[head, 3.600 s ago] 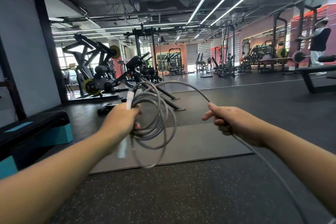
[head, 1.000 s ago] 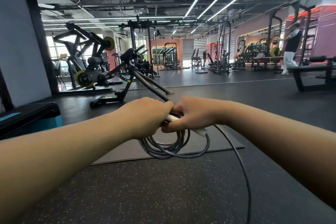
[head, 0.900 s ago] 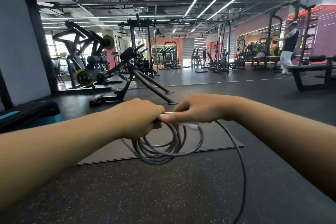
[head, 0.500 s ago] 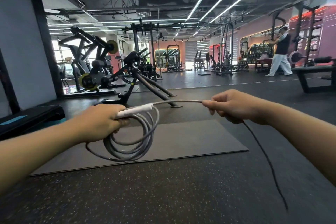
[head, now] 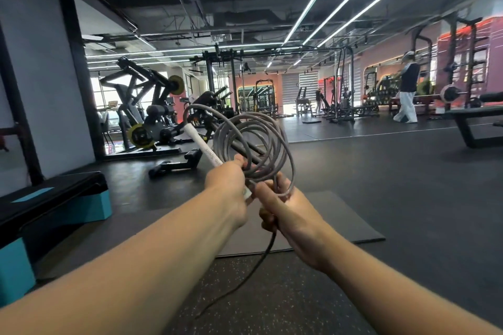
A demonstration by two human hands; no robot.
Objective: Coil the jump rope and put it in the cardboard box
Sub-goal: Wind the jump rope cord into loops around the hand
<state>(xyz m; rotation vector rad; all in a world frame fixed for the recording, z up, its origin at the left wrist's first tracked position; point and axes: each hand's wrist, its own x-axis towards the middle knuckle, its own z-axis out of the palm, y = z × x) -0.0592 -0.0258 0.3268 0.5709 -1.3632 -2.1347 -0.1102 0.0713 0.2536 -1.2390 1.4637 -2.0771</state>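
The grey jump rope (head: 283, 144) is wound into several loops that stand upright in front of me. My left hand (head: 227, 186) grips the bundle together with the white handle (head: 202, 145), which points up and left. My right hand (head: 280, 205) is closed on the rope just below the loops, touching the left hand. A loose tail (head: 245, 275) hangs from my right hand down toward the floor. No cardboard box is in view.
A grey mat (head: 332, 223) lies on the dark speckled floor below my hands. A black and teal step platform (head: 51, 207) stands at the left. Gym machines (head: 152, 122) fill the back, a bench (head: 479, 122) is at the right, and a person (head: 407, 91) walks there.
My right hand came back from the stretched-out rope to meet the left hand. The coil was lifted from hanging below my left hand to standing upright, with one more loop on it.
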